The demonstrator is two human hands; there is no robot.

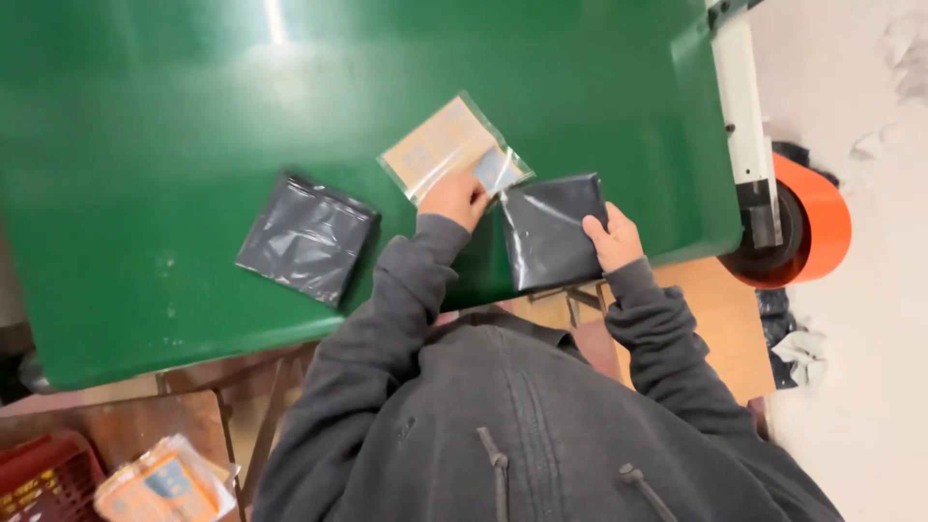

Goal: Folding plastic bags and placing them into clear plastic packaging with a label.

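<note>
Resting on the near part of the green table, the left hand lay with curled fingers on the near edge of a clear packet, which held a tan card with a pale blue patch. Whether the fingers pinched the packet or only pressed on it could not be told. The packet sat tilted, a little in from the table's near edge and toward its right half.

The right hand gripped the right side of a dark plastic bag, thumb over its top face. That bag lay at the table's near edge, its lower part hanging just past the rim, and its upper left corner touched the clear packet.

A second dark bag lay flat and untouched to the left, well apart from both hands and near the same edge.

Beyond the table's right edge stood a white machine arm with an orange roll. Below the table's near left corner, a red basket sat beside more clear packets.
</note>
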